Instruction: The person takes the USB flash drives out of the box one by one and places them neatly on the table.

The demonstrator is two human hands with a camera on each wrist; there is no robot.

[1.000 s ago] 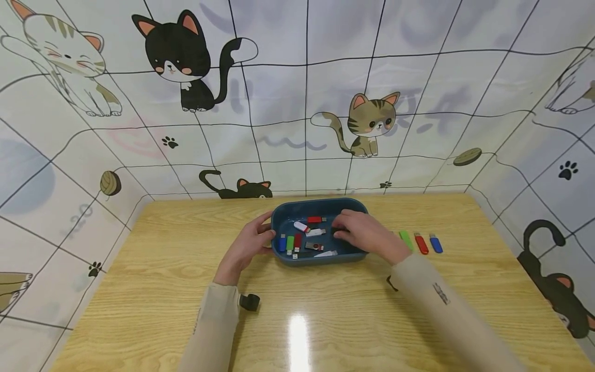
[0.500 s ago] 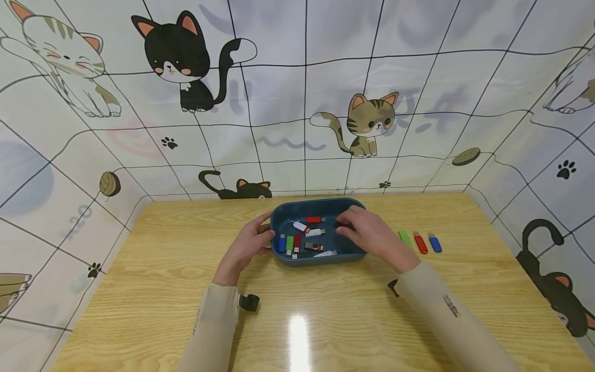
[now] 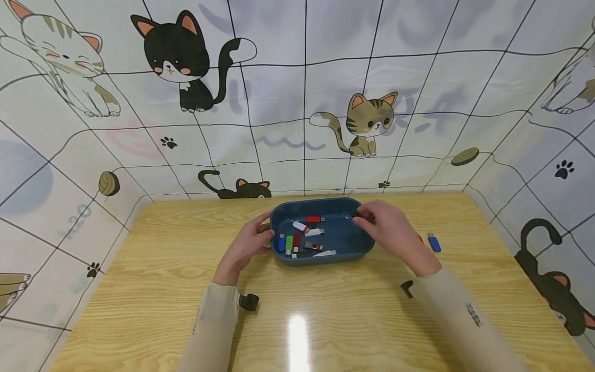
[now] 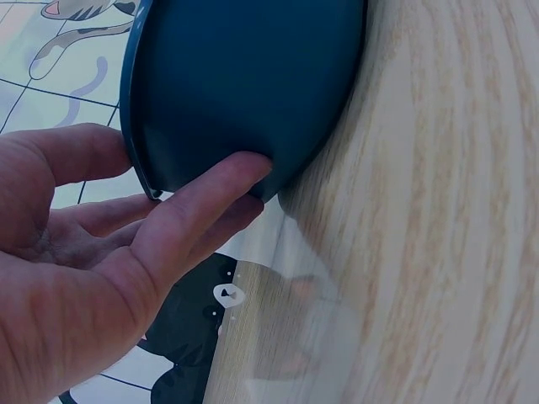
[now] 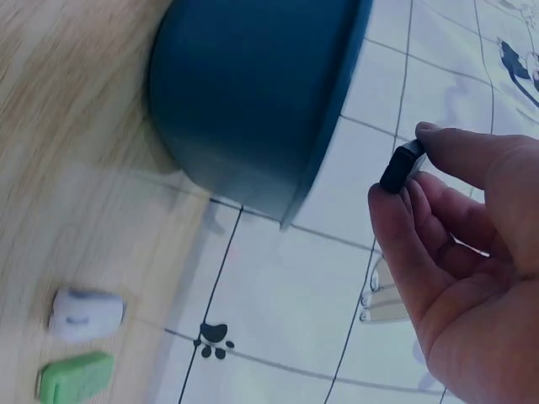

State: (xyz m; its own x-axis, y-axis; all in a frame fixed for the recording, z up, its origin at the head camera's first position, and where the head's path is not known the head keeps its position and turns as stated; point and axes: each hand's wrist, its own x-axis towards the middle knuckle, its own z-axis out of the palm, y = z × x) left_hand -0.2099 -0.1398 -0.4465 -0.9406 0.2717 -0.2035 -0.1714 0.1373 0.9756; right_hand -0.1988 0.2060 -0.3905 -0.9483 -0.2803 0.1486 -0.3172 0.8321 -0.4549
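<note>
A dark blue plastic bin (image 3: pixel 344 240) stands on the table. Several USB sticks lie inside, among them a red USB stick (image 3: pixel 313 219), a white USB stick (image 3: pixel 314 232) and a green USB stick (image 3: pixel 289 243). At the bin's left end, my left hand (image 3: pixel 251 240) touches the outer wall and rim with thumb and fingers extended, as the left wrist view shows. Over the bin's right rim, my right hand (image 3: pixel 388 227) pinches a black USB stick (image 5: pixel 402 167) between thumb and fingertip, above rim height. In the head view that stick is mostly hidden by the fingers.
On the table right of the bin lie a blue USB stick (image 3: pixel 434 243) and a red one partly covered by my right hand. The right wrist view shows a green stick (image 5: pixel 76 379) and a white one (image 5: pixel 84 316) there. A cat-patterned backdrop (image 3: pixel 279 144) rises behind the table.
My right hand has lifted the black USB stick from inside the bin and moved right, to the right rim. It now covers the green stick on the table. My left hand stays put.
</note>
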